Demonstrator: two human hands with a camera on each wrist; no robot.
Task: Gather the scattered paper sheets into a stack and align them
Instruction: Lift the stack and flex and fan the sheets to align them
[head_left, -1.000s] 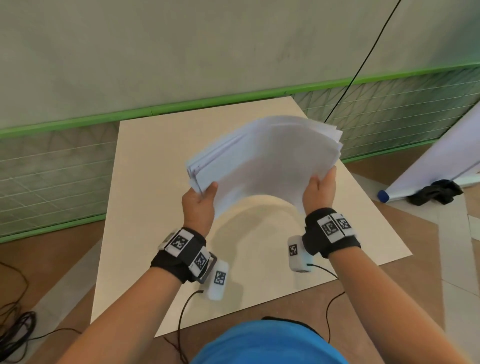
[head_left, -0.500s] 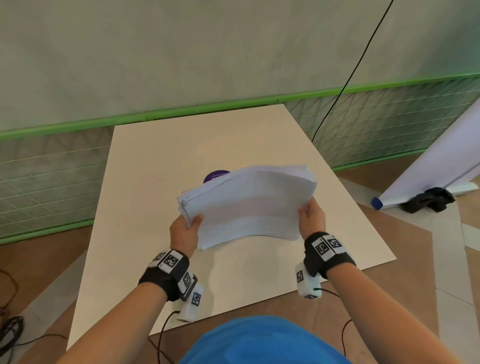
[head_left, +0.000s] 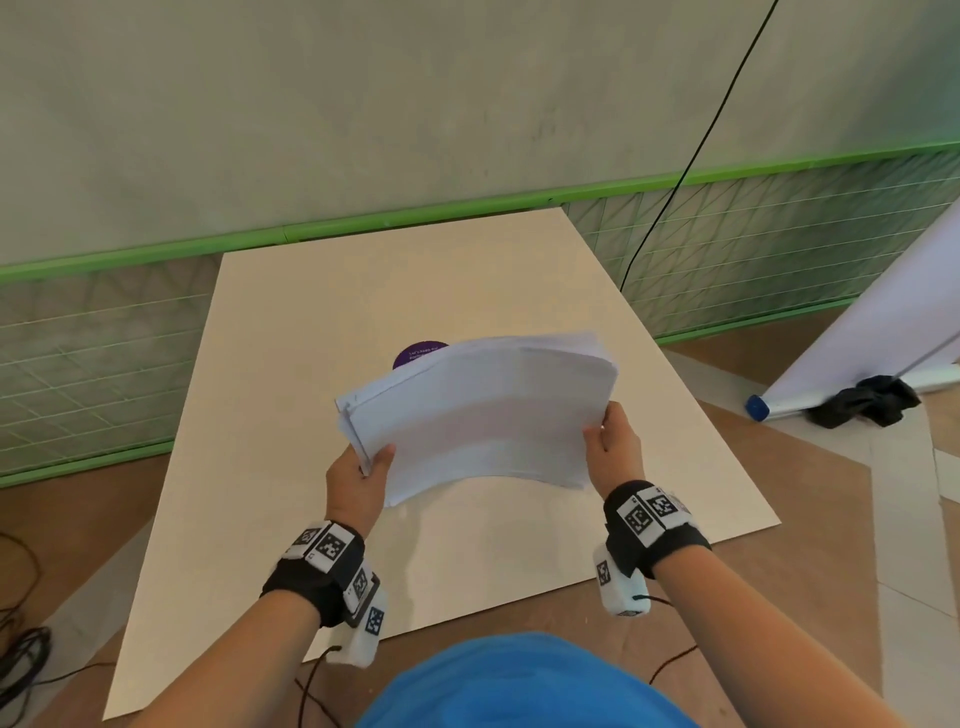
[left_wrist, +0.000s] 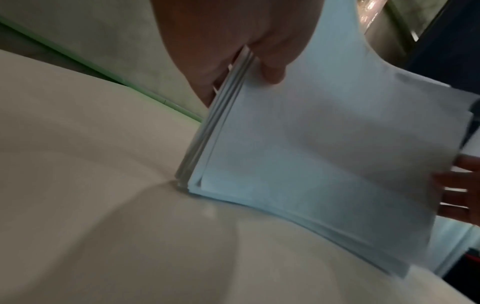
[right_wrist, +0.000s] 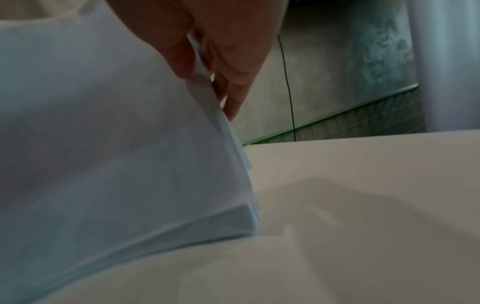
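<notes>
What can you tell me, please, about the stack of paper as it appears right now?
The stack of paper is a thick sheaf of plain white sheets, bowed upward in the middle. The left hand grips its left edge and the right hand its right edge, thumbs on top. Its near lower corners meet the beige board in the wrist views. The left edge looks roughly squared; a few sheets jut out.
</notes>
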